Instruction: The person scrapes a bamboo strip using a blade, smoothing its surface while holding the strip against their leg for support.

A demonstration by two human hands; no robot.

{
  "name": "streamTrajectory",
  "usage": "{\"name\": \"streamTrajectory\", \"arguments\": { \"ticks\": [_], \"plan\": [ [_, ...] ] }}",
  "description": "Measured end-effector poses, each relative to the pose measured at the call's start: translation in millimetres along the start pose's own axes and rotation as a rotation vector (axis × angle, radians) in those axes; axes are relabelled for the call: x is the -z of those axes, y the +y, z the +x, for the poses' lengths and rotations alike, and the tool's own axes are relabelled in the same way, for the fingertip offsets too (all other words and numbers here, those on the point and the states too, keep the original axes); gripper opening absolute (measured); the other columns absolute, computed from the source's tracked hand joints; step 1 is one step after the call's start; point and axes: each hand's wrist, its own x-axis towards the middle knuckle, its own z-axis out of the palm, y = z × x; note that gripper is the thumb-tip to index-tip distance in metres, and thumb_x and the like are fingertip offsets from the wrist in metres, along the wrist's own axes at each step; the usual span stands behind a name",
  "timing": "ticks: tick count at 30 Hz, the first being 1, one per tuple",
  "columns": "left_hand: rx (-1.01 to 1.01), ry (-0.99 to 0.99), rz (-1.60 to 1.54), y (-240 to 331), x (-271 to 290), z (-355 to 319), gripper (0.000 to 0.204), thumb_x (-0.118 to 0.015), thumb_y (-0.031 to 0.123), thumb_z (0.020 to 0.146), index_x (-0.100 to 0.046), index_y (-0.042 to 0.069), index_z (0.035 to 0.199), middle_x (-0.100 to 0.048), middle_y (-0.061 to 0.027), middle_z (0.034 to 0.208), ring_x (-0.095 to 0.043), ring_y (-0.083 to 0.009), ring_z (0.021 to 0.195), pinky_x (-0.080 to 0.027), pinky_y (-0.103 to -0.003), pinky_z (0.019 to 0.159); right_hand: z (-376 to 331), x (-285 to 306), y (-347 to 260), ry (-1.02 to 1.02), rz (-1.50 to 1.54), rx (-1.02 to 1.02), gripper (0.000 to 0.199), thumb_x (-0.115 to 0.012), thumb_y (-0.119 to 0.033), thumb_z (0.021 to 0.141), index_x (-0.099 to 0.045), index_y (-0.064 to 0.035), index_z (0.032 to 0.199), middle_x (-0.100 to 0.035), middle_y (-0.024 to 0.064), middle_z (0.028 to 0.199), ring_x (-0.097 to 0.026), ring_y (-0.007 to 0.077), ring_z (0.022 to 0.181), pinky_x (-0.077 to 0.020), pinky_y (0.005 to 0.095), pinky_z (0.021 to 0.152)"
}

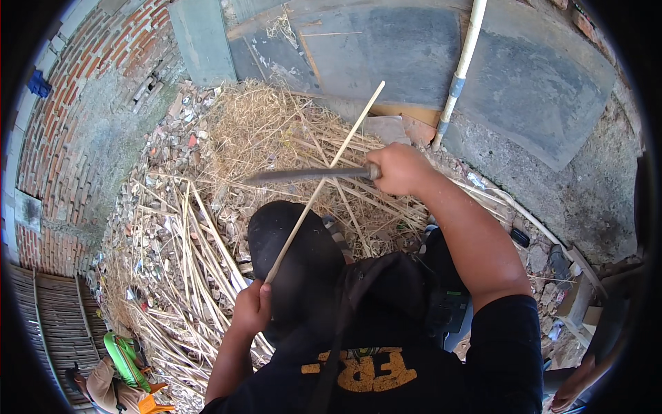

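In my left hand (252, 308), closed near the lower left, is the near end of a long, pale stick (296, 229) that looks like split bamboo. It slants up and away to the right. My right hand (402, 170) grips the handle of a machete (293, 175). Its dark blade points left and crosses the stick around the middle; whether the edge touches it I cannot tell. Beneath the blade lies a heap of dry straw-like shavings (245, 131). My dark-clad knee (293, 241) is raised under the stick.
Many loose bamboo strips (196, 248) lie over rubble on the left. A grey panel (386, 55) leans at the back beside a pale pipe (460, 76). A brick wall (69, 124) stands left. One person (114, 386) sits lower left; another person's arm (586, 379) shows lower right.
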Motion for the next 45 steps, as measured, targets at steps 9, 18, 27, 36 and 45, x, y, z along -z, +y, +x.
{"name": "streamTrajectory", "arguments": {
  "ticks": [9, 18, 27, 36, 45],
  "plan": [
    [0.066, -0.022, 0.009, 9, 4, 2, 0.034, -0.046, 0.027, 0.105, -0.054, 0.000, 0.086, -0.057, -0.0278, 0.067, -0.059, -0.0518, 0.069, -0.044, -0.054, 0.061, 2, -2, -12, 0.019, -0.012, -0.015, 0.029, -0.070, -0.018, 0.075, -0.070, -0.0049, 0.101, -0.070, 0.0205, 0.084, -0.069, 0.0391, 0.086, -0.0550, 0.0480, 0.080],
    [0.026, 0.001, 0.064, 10, 7, 5, 0.035, -0.047, 0.028, 0.105, -0.054, 0.000, 0.085, -0.059, -0.0282, 0.069, -0.059, -0.0523, 0.071, -0.044, -0.055, 0.061, 12, -1, 42, 0.138, 0.135, -0.186, 0.029, -0.068, -0.018, 0.075, -0.069, -0.0037, 0.101, -0.071, 0.0214, 0.087, -0.069, 0.0374, 0.089, -0.0545, 0.0472, 0.081],
    [0.009, 0.018, 0.091, 11, 6, 7, 0.035, -0.048, 0.029, 0.105, -0.055, 0.000, 0.087, -0.059, -0.0285, 0.071, -0.059, -0.0524, 0.072, -0.045, -0.054, 0.062, 17, -8, 42, 0.082, 0.160, -0.139, 0.026, -0.068, -0.016, 0.075, -0.069, -0.0043, 0.098, -0.070, 0.0212, 0.086, -0.068, 0.0393, 0.087, -0.0544, 0.0481, 0.080],
    [0.010, 0.010, 0.086, 3, 6, 7, 0.037, -0.048, 0.030, 0.105, -0.055, 0.000, 0.087, -0.060, -0.0277, 0.070, -0.059, -0.0518, 0.071, -0.045, -0.053, 0.062, 13, -7, 4, -0.038, 0.137, -0.035, 0.025, -0.068, -0.017, 0.076, -0.070, -0.0052, 0.098, -0.070, 0.0183, 0.082, -0.069, 0.0384, 0.082, -0.0545, 0.0481, 0.076],
    [-0.034, -0.007, 0.091, 9, 13, 7, 0.039, -0.048, 0.032, 0.106, -0.055, 0.000, 0.084, -0.060, -0.0266, 0.069, -0.060, -0.0507, 0.070, -0.046, -0.053, 0.061, 14, -22, 29, 0.096, 0.259, -0.088, 0.037, -0.070, -0.018, 0.074, -0.070, -0.0006, 0.106, -0.070, 0.0227, 0.089, -0.068, 0.0401, 0.089, -0.0541, 0.0468, 0.081]
  ]
}}
